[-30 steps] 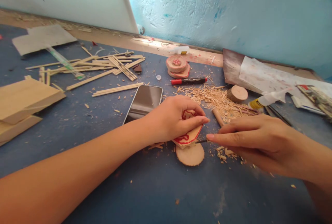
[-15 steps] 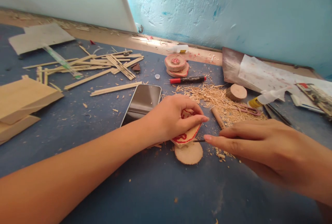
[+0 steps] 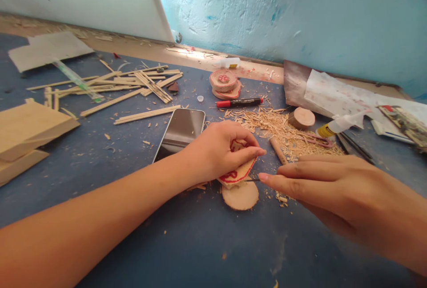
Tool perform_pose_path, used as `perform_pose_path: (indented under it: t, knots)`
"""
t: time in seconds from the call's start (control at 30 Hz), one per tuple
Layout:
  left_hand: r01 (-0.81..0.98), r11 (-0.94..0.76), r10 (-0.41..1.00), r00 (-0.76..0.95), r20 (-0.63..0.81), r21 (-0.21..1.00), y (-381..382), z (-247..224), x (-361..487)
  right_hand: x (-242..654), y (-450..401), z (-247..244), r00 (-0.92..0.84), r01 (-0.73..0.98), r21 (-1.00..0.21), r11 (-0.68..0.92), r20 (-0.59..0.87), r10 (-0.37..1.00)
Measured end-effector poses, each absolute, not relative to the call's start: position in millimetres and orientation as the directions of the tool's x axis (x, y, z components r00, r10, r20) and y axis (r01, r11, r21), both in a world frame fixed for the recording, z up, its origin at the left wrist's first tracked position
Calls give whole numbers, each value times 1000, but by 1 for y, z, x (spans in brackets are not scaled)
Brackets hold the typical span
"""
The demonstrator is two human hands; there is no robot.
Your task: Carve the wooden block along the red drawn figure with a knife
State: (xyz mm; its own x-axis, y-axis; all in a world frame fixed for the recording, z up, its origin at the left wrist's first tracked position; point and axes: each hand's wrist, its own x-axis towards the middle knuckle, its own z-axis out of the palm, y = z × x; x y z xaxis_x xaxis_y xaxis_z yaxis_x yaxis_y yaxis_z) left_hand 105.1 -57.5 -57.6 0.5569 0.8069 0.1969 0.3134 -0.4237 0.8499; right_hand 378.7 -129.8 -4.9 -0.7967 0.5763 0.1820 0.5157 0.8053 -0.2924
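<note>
My left hand [image 3: 230, 148] is closed on a flat piece of wood [image 3: 242, 171] with red lines drawn on its top, holding it tilted. Beneath its near edge lies a round wood slice [image 3: 240, 198] on the blue tabletop. My right hand [image 3: 320, 190] is closed round a carving tool, with its forefinger stretched along it. Only the tool's thin dark blade [image 3: 252, 180] shows, its tip at the wood's lower right edge; the handle is hidden in the palm. Beyond the right hand lies a wooden stick or handle [image 3: 277, 150].
A phone [image 3: 182, 130] lies behind my left wrist. Wood shavings [image 3: 263, 121], a red marker [image 3: 239, 103], stacked wood discs [image 3: 224, 81], a small log piece [image 3: 302, 118] and a glue bottle [image 3: 336, 127] are farther back. Wooden sticks [image 3: 147, 107] and wood blocks [image 3: 33, 127] lie left.
The whole view has shifted slightly. The blade stays at the wood's edge, with only a slight movement of my right hand; both grips look the same.
</note>
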Motion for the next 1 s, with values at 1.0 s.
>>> perform_pose_path:
  t: [1.0]
  knots:
    - [334,-427,805,564,184,840,-58,-59,104,368,-115,-7,-817,490,-417,766,86,570]
